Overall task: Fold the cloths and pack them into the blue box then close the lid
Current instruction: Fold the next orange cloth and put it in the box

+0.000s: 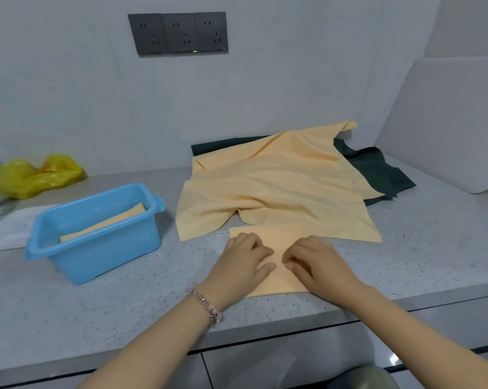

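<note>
Both forearms reach in from the lower edge, a beaded bracelet [207, 306] on the left wrist. Left hand [244, 261] and right hand [317, 262] rest side by side on a folded orange cloth [279, 240] near the front edge of the speckled grey table [125, 299]. Fingers [265, 267] of each hand are loosely bent and pressed down on the fabric, thumbs nearly meeting; neither hand grips anything. Just behind lies an unfolded orange cloth [279, 181], rumpled, overlapping a dark green cloth [377, 169] beneath it. To the left stands the blue box [102, 248], lid off, with one folded orange piece [102, 224] leaning inside. Farther left sits a yellow plastic bag [32, 175]. Three dark wall sockets [178, 33] are mounted above.
</note>
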Demonstrator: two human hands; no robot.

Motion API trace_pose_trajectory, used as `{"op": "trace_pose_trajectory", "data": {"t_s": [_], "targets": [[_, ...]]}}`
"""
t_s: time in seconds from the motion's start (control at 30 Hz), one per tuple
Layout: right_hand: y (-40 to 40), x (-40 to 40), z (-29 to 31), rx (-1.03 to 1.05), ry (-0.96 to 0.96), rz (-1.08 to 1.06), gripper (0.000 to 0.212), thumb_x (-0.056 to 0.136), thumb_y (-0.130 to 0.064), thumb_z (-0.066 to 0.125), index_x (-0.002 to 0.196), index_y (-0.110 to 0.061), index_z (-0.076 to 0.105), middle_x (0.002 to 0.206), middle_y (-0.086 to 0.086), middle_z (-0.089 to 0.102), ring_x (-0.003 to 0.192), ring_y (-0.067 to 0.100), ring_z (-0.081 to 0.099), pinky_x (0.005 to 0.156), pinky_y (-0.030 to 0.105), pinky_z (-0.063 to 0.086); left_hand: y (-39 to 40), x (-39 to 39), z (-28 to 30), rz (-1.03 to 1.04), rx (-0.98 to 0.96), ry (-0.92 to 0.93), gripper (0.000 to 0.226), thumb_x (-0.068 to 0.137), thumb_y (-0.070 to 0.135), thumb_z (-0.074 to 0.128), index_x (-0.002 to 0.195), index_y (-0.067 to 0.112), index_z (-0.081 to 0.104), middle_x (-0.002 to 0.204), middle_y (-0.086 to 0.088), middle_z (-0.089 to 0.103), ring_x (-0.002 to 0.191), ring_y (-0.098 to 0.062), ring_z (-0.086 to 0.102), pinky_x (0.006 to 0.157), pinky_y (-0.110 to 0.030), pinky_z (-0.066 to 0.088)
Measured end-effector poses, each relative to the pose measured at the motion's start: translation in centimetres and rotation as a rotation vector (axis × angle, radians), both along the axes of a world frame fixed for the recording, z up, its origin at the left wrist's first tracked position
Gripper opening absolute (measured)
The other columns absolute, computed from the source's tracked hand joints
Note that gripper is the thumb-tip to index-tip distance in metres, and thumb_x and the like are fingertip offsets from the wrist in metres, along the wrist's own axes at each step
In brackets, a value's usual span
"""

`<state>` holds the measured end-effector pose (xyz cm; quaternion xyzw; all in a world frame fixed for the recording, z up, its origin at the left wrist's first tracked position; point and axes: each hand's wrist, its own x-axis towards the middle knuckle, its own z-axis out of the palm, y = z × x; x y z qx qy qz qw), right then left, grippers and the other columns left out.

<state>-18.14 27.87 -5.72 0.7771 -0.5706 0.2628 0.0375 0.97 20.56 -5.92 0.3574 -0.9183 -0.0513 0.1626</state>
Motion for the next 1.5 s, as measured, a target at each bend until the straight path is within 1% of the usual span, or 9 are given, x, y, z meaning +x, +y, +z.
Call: {"op": "trace_pose_trajectory", "data": {"t_s": [0.1, 0.2, 0.33, 0.53, 0.67, 0.87, 1.03, 1.27, 1.5], "targets": [[1.2, -1.2, 0.3, 0.108, -0.15, 0.024, 0.008, 0.088, -0.027, 0.062, 0.092, -0.024, 0.069, 0.096, -0.013, 0.065, 0.095, 0.01, 0.054, 0.086, 0.029, 0.045, 0.6, 0.4, 0.4, -0.032, 0.092, 0.072, 0.045, 0.091, 0.054, 0.046, 0.126, 0.029, 0.058, 0.112, 0.013, 0.049, 0.11, -0.005, 0.038, 0.095, -0.024, 0.036], [2.4, -2.1, 0.6, 0.202, -0.097, 0.073, 0.023, 0.083, -0.041, 0.066, 0.105, -0.036, 0.07, 0.122, -0.014, 0.061, 0.116, -0.004, 0.047, 0.092, 0.011, 0.035, 0.8, 1.1, 1.1, -0.074, 0.235, -0.007, 0.053, 0.083, 0.068, 0.044, 0.128, 0.04, 0.055, 0.125, 0.014, 0.044, 0.119, -0.003, 0.036, 0.096, -0.02, 0.031], [2.9, -1.9, 0.9, 0.235, 0.012, 0.074, 0.028, 0.087, -0.043, 0.06, 0.114, -0.036, 0.066, 0.132, -0.006, 0.056, 0.127, 0.002, 0.045, 0.1, 0.01, 0.032, 1.3, 1.5, 2.0, -0.112, 0.248, -0.157, 0.06, 0.079, 0.071, 0.049, 0.133, 0.045, 0.047, 0.143, 0.01, 0.033, 0.128, -0.008, 0.035, 0.1, -0.021, 0.03], [2.4, -1.4, 1.4, 0.126, 0.08, -0.017, 0.028, 0.094, -0.043, 0.045, 0.103, -0.026, 0.066, 0.075, -0.006, 0.067, 0.07, 0.013, 0.06, 0.062, 0.026, 0.042, 1.8, 2.1, 2.4, -0.127, 0.264, -0.154, 0.041, 0.093, 0.043, 0.048, 0.134, 0.05, 0.042, 0.152, 0.011, 0.03, 0.134, -0.011, 0.034, 0.103, -0.021, 0.027], [2.6, -1.8, 1.8, 0.254, 0.065, -0.017, 0.052, 0.077, -0.075, 0.042, 0.11, -0.039, 0.06, 0.09, -0.015, 0.068, 0.082, 0.005, 0.06, 0.07, 0.018, 0.043, 1.5, 3.5, 2.3, -0.139, 0.404, -0.017, 0.04, 0.097, 0.021, 0.047, 0.13, 0.044, 0.051, 0.147, 0.015, 0.037, 0.137, 0.003, 0.025, 0.113, -0.017, 0.016], [3.3, -2.2, 1.1, 0.25, -0.222, -0.052, 0.016, 0.084, -0.03, 0.068, 0.099, -0.034, 0.07, 0.091, -0.016, 0.071, 0.084, 0.004, 0.063, 0.073, 0.021, 0.048, 1.6, 4.6, 2.4, -0.099, 0.634, 0.223, 0.042, 0.096, 0.015, 0.05, 0.116, 0.051, 0.057, 0.127, 0.032, 0.049, 0.118, 0.016, 0.043, 0.102, -0.004, 0.028], [2.7, -1.8, 1.1, 0.206, -0.282, -0.128, 0.003, 0.085, -0.033, 0.065, 0.084, -0.03, 0.065, 0.073, -0.004, 0.067, 0.075, 0.013, 0.056, 0.068, 0.028, 0.044, 2.4, 4.4, 2.4, -0.058, 0.642, 0.336, 0.044, 0.091, 0.018, 0.057, 0.107, 0.059, 0.057, 0.105, 0.029, 0.063, 0.085, -0.01, 0.063, 0.075, -0.02, 0.048], [1.6, -1.2, 1.2, 0.214, -0.565, -0.25, 0.021, 0.086, -0.034, 0.063, 0.073, -0.021, 0.052, 0.06, -0.002, 0.055, 0.058, 0.015, 0.051, 0.054, 0.027, 0.036, 0.9, 3.6, 3.2, 0.048, 0.443, 0.39, 0.02, 0.094, 0.025, 0.052, 0.093, 0.044, 0.057, 0.094, 0.025, 0.062, 0.085, 0.014, 0.053, 0.067, -0.004, 0.035], [-1.8, -0.3, 0.9, 0.212, -0.321, -0.577, 0.034, 0.095, -0.042, 0.042, 0.074, -0.016, 0.037, 0.062, -0.003, 0.048, 0.057, 0.015, 0.044, 0.046, 0.027, 0.025, -1.1, 0.6, 1.8, 0.375, 0.177, 0.369, 0.012, 0.096, 0.027, 0.047, 0.102, 0.019, 0.052, 0.091, 0.002, 0.059, 0.078, -0.013, 0.053, 0.059, -0.027, 0.035]]}}
